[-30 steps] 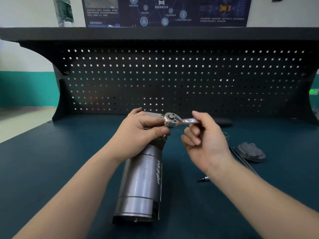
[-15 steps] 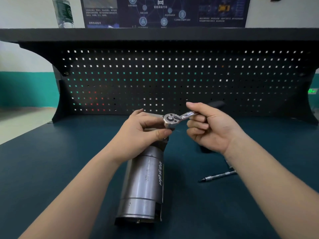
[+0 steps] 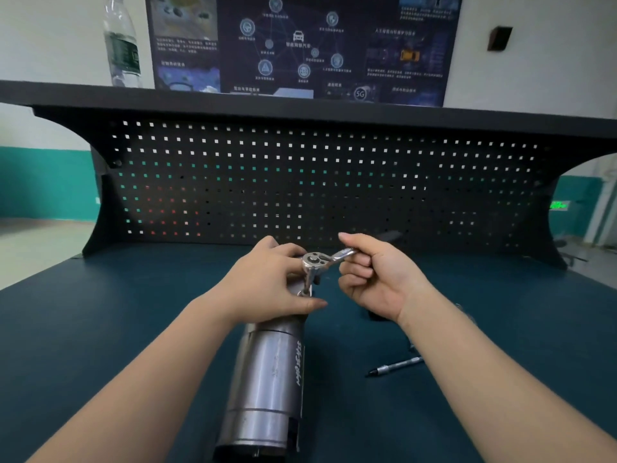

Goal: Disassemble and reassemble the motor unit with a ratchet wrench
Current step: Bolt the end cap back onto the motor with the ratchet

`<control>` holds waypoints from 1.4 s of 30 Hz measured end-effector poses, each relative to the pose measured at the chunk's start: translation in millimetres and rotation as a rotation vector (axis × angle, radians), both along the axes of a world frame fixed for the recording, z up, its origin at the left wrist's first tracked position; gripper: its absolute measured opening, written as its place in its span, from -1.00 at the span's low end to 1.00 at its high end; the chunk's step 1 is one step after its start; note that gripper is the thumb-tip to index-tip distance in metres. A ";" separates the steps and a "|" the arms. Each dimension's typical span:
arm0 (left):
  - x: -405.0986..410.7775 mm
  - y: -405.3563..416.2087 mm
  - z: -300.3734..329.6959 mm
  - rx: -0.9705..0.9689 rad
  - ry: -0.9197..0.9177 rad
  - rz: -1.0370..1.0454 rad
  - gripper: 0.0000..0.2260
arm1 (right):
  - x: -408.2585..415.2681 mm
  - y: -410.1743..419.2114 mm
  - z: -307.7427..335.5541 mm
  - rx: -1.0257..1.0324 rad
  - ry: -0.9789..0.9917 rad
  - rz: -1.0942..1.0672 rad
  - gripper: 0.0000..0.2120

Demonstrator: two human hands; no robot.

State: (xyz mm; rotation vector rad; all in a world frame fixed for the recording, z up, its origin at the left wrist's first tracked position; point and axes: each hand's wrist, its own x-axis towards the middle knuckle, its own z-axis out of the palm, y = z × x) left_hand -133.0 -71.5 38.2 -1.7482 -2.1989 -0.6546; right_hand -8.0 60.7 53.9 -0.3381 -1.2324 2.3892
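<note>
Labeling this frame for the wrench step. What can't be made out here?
Head view only:
- Fastener under the ratchet wrench: hidden by its socket and the left hand.
- Wrench handle end: covered by the right hand.
- Motor unit near end: cut off by the bottom edge.
- Marking on the motor's side: too small to read.
- Pen: partly behind the right forearm.

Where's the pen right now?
In the head view the pen lies on the blue bench top, right of the motor unit and just left of the right forearm.
</note>
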 end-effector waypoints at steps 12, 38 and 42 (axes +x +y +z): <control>24.5 -30.0 -0.1 0.117 -0.304 -0.285 -0.77 | 42.8 -40.0 -13.5 0.002 0.186 -0.051 -0.69; 28.8 -40.7 -7.1 0.214 -0.913 -0.503 -0.76 | 47.4 -47.6 -13.4 0.107 0.249 -0.234 -0.70; 30.3 -37.7 -10.0 0.275 -0.925 -0.492 -0.78 | 45.4 -42.9 -13.8 0.131 0.252 -0.199 -0.78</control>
